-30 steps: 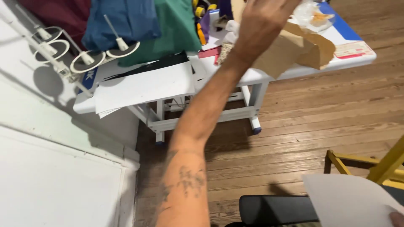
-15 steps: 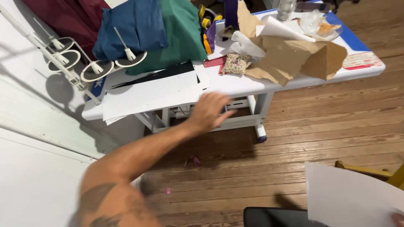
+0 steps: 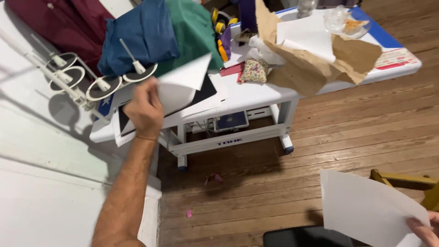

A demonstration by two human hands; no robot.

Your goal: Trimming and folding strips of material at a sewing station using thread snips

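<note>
The left hand (image 3: pixel 144 110) is stretched out to the white worktop (image 3: pixel 256 93), fingers pinched together on the edge of a stiff white paper sheet (image 3: pixel 183 84) and peeling it up off a stack — beneath it a black sheet (image 3: pixel 206 90) and more white paper lie flat. Just behind the stack, blue folded cloth (image 3: pixel 139 34) and green cloth (image 3: pixel 194 29) are heaped, with white thread-stand discs (image 3: pixel 98 87) poking out to the side. Farther along the worktop sit torn brown kraft paper (image 3: pixel 315 64) and a small floral fabric pouch (image 3: pixel 254 70).

Low at the near corner, the right hand (image 3: pixel 423 228) is closed on a second large white paper sheet (image 3: pixel 370 210), held well apart from the worktop, above the wooden plank floor (image 3: pixel 320 151).

To lift that top sheet cleanly, I'd say the grip wants to stay near the corner, drawing it up and back evenly so the sheets beneath don't slide off the edge — and keeping it clear of the thread stand.
</note>
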